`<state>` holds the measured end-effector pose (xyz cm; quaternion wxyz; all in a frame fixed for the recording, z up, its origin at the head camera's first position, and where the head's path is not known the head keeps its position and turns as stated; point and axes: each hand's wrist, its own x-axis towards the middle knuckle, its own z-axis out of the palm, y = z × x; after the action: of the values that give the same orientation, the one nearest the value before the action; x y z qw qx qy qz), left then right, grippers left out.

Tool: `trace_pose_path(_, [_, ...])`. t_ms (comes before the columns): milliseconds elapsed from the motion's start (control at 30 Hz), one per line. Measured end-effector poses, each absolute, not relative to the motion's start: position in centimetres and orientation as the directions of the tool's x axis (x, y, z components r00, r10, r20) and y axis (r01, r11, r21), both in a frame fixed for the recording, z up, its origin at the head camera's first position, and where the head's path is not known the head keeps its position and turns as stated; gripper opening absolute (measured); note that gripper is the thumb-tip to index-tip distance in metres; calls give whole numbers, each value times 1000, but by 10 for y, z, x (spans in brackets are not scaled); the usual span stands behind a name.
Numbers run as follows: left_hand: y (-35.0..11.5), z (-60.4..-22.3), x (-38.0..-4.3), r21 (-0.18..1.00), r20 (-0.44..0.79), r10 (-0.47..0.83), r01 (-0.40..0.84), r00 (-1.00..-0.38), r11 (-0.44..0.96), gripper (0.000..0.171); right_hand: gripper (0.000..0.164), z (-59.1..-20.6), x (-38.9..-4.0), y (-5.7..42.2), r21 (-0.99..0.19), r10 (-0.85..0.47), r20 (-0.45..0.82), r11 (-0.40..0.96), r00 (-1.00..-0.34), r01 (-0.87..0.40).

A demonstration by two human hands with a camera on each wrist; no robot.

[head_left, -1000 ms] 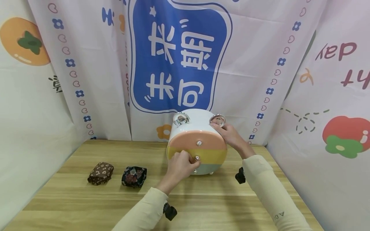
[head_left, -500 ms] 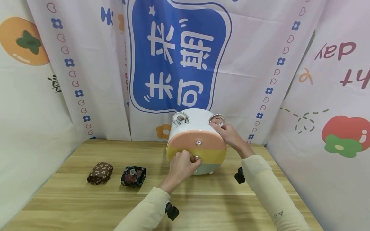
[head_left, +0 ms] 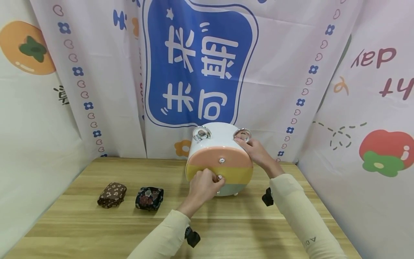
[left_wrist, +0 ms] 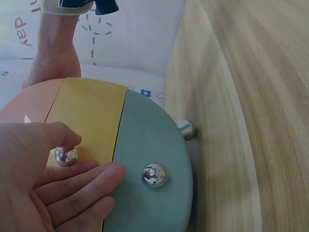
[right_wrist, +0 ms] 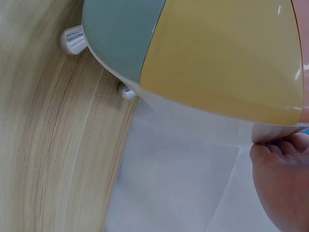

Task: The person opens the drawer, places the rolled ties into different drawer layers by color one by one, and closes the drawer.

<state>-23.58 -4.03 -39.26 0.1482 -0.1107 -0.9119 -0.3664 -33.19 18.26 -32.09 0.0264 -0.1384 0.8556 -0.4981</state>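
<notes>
A rounded white drawer box (head_left: pixel 215 138) faces me at the back of the table, with pink, yellow and green drawer fronts. My left hand (head_left: pixel 202 185) is at the yellow drawer (left_wrist: pixel 89 108), thumb and forefinger around its silver knob (left_wrist: pixel 66 155). The other fingers lie below it, against the front. At the box's upper right, my right hand (head_left: pixel 257 151) holds the body, its thumb on top by the silver ear (head_left: pixel 243 134). The right wrist view shows its fingers (right_wrist: pixel 275 151) bunched against the white side. All drawers look closed.
On the wooden table (head_left: pixel 97 233), to the left, lie a brown flowered cloth bundle (head_left: pixel 112 195) and a dark flowered cloth bundle (head_left: pixel 149 198). Printed curtains (head_left: pixel 275 72) hang close behind the box and on both sides.
My left hand has shifted slightly to the right at the yellow drawer's knob. The right hand, the box and the bundles stay in place.
</notes>
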Motion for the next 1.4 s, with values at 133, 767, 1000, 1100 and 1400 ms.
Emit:
trace_pose_path(133, [-41, -393, -235, 628, 351, 95, 309, -932, 714, 58, 70, -323, -333, 182, -857, -264, 87, 473, -961, -208])
trace_pose_path(767, [-41, -388, -220, 616, 341, 132, 327, -931, 716, 60, 78, -324, -333, 185, -841, -252, 50, 511, -966, -177])
trace_pose_path(1000, [-41, -389, -214, 597, 355, 145, 344, -924, 725, 62, 77, -321, -332, 183, -838, -259, 51, 514, -964, -183])
trace_pose_path(1100, [-41, -388, -210, 588, 356, 153, 348, -922, 730, 62, 75, -320, -331, 182, -842, -262, 53, 508, -964, -184])
trace_pose_path(1400, [-42, -385, -198, 583, 342, 182, 360, -922, 729, 61, 76, -323, -333, 184, -839, -250, 49, 514, -967, -176])
